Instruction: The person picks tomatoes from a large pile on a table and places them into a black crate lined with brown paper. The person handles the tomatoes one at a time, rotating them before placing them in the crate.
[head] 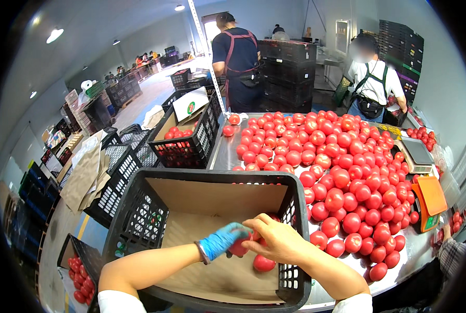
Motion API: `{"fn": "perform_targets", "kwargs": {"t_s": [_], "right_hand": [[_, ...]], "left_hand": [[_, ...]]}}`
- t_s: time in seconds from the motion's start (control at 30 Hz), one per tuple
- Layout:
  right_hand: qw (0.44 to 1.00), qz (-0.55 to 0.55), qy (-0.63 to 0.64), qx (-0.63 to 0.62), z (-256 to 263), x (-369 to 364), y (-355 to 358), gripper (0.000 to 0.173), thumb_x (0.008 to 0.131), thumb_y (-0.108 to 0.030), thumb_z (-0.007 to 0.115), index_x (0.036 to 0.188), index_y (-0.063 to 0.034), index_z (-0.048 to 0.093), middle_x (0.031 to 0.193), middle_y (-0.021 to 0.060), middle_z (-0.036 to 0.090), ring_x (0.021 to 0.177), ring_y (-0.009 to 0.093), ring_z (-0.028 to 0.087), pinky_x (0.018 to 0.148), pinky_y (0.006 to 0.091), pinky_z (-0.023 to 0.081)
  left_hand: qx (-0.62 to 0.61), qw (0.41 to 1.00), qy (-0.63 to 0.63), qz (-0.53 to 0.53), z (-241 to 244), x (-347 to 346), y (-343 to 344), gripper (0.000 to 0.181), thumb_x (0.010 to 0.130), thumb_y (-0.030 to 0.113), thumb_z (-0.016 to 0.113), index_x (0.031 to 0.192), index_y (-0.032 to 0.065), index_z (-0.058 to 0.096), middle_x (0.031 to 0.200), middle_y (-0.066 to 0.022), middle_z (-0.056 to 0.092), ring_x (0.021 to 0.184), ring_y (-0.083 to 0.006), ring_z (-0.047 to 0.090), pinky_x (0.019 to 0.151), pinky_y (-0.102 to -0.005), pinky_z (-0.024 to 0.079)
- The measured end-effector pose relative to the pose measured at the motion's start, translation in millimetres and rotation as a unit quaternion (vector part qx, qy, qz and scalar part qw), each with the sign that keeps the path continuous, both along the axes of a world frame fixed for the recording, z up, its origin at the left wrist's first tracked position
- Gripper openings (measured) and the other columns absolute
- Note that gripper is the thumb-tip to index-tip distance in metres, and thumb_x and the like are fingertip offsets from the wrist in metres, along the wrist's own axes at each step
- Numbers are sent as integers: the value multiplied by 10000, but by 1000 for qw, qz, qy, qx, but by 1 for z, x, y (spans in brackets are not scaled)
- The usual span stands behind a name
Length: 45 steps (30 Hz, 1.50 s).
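Over a black plastic crate (217, 175) lined with brown cardboard (213, 195), my two hands meet. My left hand (222, 239), in a blue glove, is closed around a red tomato (239, 248). Bare and arched, my right hand (276, 239) comes from the other side, with red tomato skin showing between its thumb and fingers. Its fingertips almost touch the glove. Below it another tomato (263, 263) rests on the liner by the right wall. Part of one more shows behind my right hand, mostly hidden by it.
Right of the crate, a metal table (227, 152) bears a large heap of tomatoes (346, 176). Scales stand beyond it, one with an orange pan (431, 194). A second crate (186, 150) holds tomatoes at the back left. Stacked crates (117, 184) stand left. Two people work behind the table.
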State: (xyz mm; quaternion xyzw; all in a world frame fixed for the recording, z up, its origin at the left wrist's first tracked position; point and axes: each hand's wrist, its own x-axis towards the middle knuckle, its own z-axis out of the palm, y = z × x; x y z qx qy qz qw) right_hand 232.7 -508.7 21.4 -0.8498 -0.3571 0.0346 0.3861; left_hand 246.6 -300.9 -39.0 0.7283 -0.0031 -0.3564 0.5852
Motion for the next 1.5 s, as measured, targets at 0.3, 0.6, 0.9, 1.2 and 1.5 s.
{"fn": "perform_targets", "kwargs": {"t_s": [0.3, 0.6, 0.9, 1.2, 1.5], "right_hand": [[994, 77, 27, 77, 11, -1, 6, 755, 705, -251, 769, 1305, -29, 367, 1111, 162, 472, 968, 300, 555, 798, 364, 488], [991, 33, 50, 121, 6, -2, 7, 819, 673, -179, 811, 1337, -42, 351, 1080, 133, 475, 956, 226, 540, 863, 330, 474], [926, -1, 309, 215, -2, 8, 6, 476, 846, -200, 663, 1217, 41, 488, 1022, 108, 577, 857, 155, 573, 800, 274, 489], [871, 5, 437, 224, -1, 23, 1, 416, 977, -323, 413, 1191, 28, 480, 825, 80, 612, 648, 127, 614, 589, 256, 523], [847, 41, 454, 275, -8, 26, 2, 398, 977, -304, 410, 1253, -19, 442, 960, 106, 605, 771, 186, 643, 677, 299, 550]], "left_hand": [[-381, 904, 133, 141, 35, -23, 4, 506, 948, 488, 330, 1174, 68, 498, 1104, -122, 595, 974, -240, 603, 737, -408, 530], [-321, 934, 110, 113, 36, -19, 3, 685, 887, 639, 305, 1237, 73, 465, 1125, -127, 583, 960, -240, 613, 616, -347, 537], [-258, 948, 110, 148, 44, -21, 0, 722, 855, 693, 271, 1123, 73, 525, 865, -171, 630, 621, -246, 638, 410, -308, 479], [-193, 970, 112, 96, 50, -22, 1, 993, 695, 864, 145, 1076, 45, 559, 536, -86, 575, 396, -186, 564, 298, -238, 400], [-158, 978, 68, 122, 51, -26, 1, 887, 772, 798, 209, 1013, 27, 574, 605, -98, 596, 374, -175, 539, 287, -249, 387]]}}
